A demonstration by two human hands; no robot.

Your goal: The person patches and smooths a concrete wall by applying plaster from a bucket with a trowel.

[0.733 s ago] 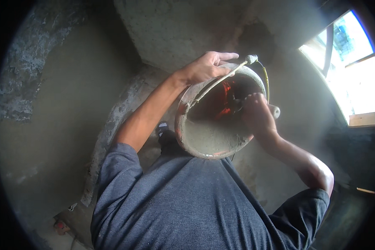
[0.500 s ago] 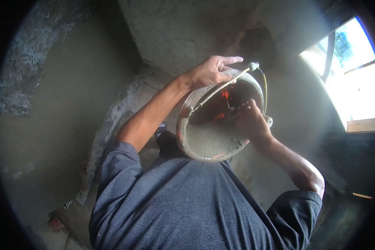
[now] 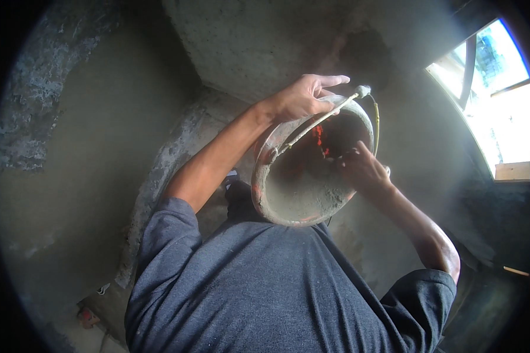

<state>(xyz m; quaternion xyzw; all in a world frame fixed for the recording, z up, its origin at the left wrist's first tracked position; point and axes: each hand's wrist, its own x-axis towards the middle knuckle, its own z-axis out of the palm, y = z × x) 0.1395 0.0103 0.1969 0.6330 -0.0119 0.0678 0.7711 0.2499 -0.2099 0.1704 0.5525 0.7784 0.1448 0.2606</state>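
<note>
Mortar coats the inside of a round bucket (image 3: 300, 194), red under its grey crust, which sits tilted at chest height in front of the person's grey shirt (image 3: 265, 288). The left hand (image 3: 303, 97) rests over the bucket's upper rim, fingers stretched out and only loosely curved, touching the thin wire handle (image 3: 318, 120) that crosses the mouth from the lower left rim to a knob at the upper right. Whether those fingers truly clamp the rim or just lie on it cannot be told. The right hand (image 3: 362, 167) reaches into the bucket from the right side, fingers bent against the inner wall near a patch of bare red plastic; if it holds anything, that is hidden. Rough plastered wall (image 3: 259, 41) rises behind the bucket, meeting a second wall at a corner. A bright window (image 3: 500, 112) shows at the upper right.
</note>
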